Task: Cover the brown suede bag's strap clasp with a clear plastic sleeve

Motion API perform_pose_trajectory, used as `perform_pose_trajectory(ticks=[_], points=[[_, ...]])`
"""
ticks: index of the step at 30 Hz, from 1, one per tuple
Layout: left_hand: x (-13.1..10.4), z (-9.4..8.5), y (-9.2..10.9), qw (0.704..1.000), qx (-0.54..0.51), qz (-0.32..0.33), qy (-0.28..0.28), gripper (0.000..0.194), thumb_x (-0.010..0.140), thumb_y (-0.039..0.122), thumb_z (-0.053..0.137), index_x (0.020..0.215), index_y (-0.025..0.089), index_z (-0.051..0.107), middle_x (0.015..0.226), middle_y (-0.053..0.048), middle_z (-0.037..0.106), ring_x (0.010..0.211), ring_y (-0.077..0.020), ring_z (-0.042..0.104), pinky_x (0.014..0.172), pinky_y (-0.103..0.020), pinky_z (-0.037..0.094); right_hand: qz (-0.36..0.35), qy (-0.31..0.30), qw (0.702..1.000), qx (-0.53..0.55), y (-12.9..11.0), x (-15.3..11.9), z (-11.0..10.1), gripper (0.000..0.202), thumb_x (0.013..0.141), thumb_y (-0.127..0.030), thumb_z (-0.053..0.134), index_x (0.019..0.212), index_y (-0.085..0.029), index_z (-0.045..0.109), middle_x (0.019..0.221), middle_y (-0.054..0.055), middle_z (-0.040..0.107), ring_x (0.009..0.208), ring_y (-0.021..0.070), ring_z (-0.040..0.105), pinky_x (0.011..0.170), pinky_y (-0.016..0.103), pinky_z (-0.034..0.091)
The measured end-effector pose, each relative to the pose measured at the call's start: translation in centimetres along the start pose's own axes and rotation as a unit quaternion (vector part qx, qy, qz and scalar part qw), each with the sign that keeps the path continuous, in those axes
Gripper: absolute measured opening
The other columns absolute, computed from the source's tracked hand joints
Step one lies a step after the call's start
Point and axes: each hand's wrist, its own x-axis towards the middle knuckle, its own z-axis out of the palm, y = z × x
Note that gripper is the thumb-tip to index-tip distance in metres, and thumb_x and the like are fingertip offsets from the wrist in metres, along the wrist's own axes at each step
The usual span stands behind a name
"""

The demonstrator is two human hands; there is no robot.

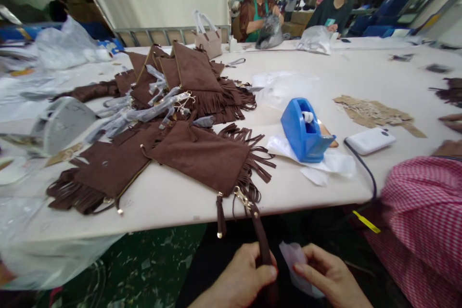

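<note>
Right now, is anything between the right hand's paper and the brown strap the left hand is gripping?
Nothing visible: the left hand grips the brown strap, and the right hand holds the paper just beside it.

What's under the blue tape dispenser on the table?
White paper sheets lie under the blue tape dispenser, spreading out toward the table edge. A tan piece pokes out behind it; the dispenser covers whatever else lies beneath.

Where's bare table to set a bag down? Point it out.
Bare table lies beyond the blue tape dispenser, between the clear plastic sheet and the tan cardboard pieces. A narrower strip runs along the near edge under the fringed brown bags. The left half is crowded with bags and plastic wrap.
</note>
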Motion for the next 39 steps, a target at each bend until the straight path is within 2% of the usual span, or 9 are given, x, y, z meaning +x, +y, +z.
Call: perform_pose_trajectory(ticks=[3, 6, 9, 13, 19, 27, 34, 37, 39], points=[[0.4, 0.9, 0.3, 0.997, -0.066, -0.02, -0.021, 0.019, 0.056, 0.024, 0.059, 0.07, 0.012, 0.058, 0.058, 0.0, 0.053, 0.053, -0.0118, 0.049, 0.049, -0.023, 0.037, 0.009, 0.013, 0.998, -0.065, 1.7, -1.0, -0.9, 0.031, 0.068, -0.046, 0.061, 0.063, -0.017, 0.053, 0.057, -0.004, 0.043, 0.055, 0.011, 0.039, 0.051, 0.022, 0.031], [0.9, 1.7, 1.0, 0.989, -0.144, 0.017, 0.03, 0.02, 0.056, 0.026, 0.063, 0.068, 0.01, 0.059, 0.06, -0.003, 0.059, 0.054, -0.0132, 0.054, 0.05, -0.024, 0.041, 0.021, -0.004, 0.997, -0.075, 2.5, -2.2, -1.4, 0.032, 0.07, -0.047, 0.058, 0.064, -0.017, 0.05, 0.056, -0.005, 0.039, 0.053, 0.0098, 0.035, 0.049, 0.021, 0.027], [1.5, 2.3, 1.5, 0.978, -0.182, 0.055, 0.09, 0.019, 0.059, 0.025, 0.063, 0.071, 0.011, 0.06, 0.063, -0.004, 0.062, 0.056, -0.0136, 0.056, 0.051, -0.023, 0.042, 0.034, -0.038, 0.998, -0.037, 2.8, -3.0, -1.6, 0.032, 0.07, -0.047, 0.059, 0.066, -0.017, 0.049, 0.058, -0.005, 0.039, 0.054, 0.0091, 0.034, 0.048, 0.021, 0.025], [2.1, 3.1, 1.4, 0.973, -0.178, 0.08, 0.12, 0.015, 0.06, 0.023, 0.063, 0.07, 0.012, 0.062, 0.063, -0.003, 0.061, 0.057, -0.0129, 0.056, 0.052, -0.022, 0.042, 0.049, -0.077, 0.996, 0.023, 3.0, -3.1, -1.5, 0.033, 0.068, -0.047, 0.061, 0.067, -0.017, 0.048, 0.058, -0.005, 0.039, 0.053, 0.0082, 0.032, 0.046, 0.02, 0.023], [2.3, 3.6, 1.0, 0.979, -0.136, 0.091, 0.122, 0.012, 0.06, 0.022, 0.062, 0.066, 0.012, 0.063, 0.059, -0.001, 0.058, 0.055, -0.0113, 0.051, 0.052, -0.022, 0.039, 0.053, -0.099, 0.991, 0.076, 2.9, -2.5, -1.1, 0.038, 0.064, -0.049, 0.065, 0.067, -0.016, 0.047, 0.055, -0.006, 0.039, 0.049, 0.0063, 0.03, 0.045, 0.019, 0.02], [2.3, 3.8, 0.8, 0.983, -0.108, 0.082, 0.122, 0.009, 0.058, 0.019, 0.061, 0.061, 0.01, 0.062, 0.055, 0.001, 0.052, 0.054, -0.0081, 0.041, 0.053, -0.021, 0.031, 0.087, -0.058, 0.98, 0.171, 3.2, -2.4, -0.2, 0.036, 0.063, -0.048, 0.068, 0.069, -0.015, 0.053, 0.049, -0.005, 0.049, 0.042, 0.0052, 0.037, 0.043, 0.018, 0.023], [2.3, 3.9, 0.4, 0.982, -0.123, 0.064, 0.13, 0.013, 0.061, 0.022, 0.06, 0.062, 0.009, 0.06, 0.057, 0.001, 0.05, 0.056, -0.0089, 0.04, 0.055, -0.022, 0.032, 0.11, -0.014, 0.962, 0.248, 1.1, -1.8, 2.1, 0.038, 0.058, -0.046, 0.073, 0.078, -0.016, 0.061, 0.06, 0.0, 0.063, 0.053, 0.0101, 0.054, 0.052, 0.019, 0.036], [2.2, 3.6, 0.3, 0.98, -0.14, 0.047, 0.131, 0.02, 0.064, 0.029, 0.061, 0.061, 0.009, 0.059, 0.055, 0.0, 0.051, 0.054, -0.0086, 0.041, 0.052, -0.022, 0.031, 0.107, -0.012, 0.959, 0.261, 0.7, -1.4, 2.7, 0.037, 0.056, -0.043, 0.075, 0.077, -0.017, 0.06, 0.061, -0.001, 0.063, 0.053, 0.0099, 0.055, 0.053, 0.019, 0.037], [2.2, 3.0, 0.5, 0.974, -0.154, 0.057, 0.155, 0.027, 0.068, 0.037, 0.058, 0.067, 0.01, 0.058, 0.061, -0.003, 0.056, 0.057, -0.0106, 0.047, 0.054, -0.022, 0.034, 0.108, -0.027, 0.961, 0.253, 0.9, -1.3, 2.8, 0.037, 0.056, -0.043, 0.075, 0.074, -0.016, 0.059, 0.056, -0.002, 0.06, 0.049, 0.0075, 0.051, 0.049, 0.017, 0.034]])
